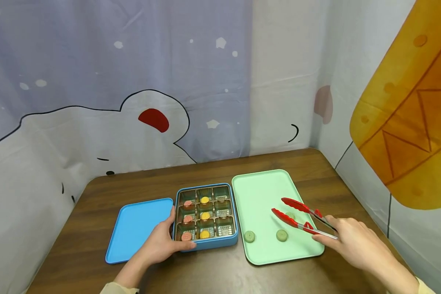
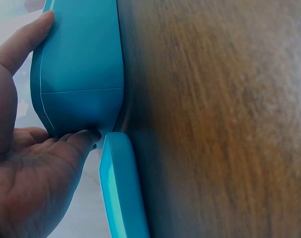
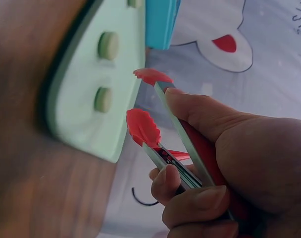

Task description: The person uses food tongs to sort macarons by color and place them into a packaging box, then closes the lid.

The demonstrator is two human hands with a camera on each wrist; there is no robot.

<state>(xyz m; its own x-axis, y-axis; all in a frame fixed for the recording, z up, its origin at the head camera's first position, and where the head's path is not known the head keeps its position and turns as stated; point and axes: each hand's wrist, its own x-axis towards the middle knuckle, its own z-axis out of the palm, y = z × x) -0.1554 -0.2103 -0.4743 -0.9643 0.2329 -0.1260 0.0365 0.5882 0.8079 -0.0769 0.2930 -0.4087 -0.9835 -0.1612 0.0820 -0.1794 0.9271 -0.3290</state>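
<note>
Tongs (image 1: pixel 293 222) in the right hand (image 1: pixel 356 243)

In my right hand (image 1: pixel 358 243) I hold red-tipped metal tongs (image 1: pixel 287 219), spread apart, tips toward upper left, at lower right. Three round green pieces (image 1: pixel 281 235) lie near the tips, one partly hidden behind them. At lower centre my left hand (image 1: pixel 161 243) grips an open blue box (image 1: pixel 218 243), pink pieces (image 1: pixel 186 237) in its left column, yellow pieces (image 1: pixel 204 234) in its middle one.
</note>
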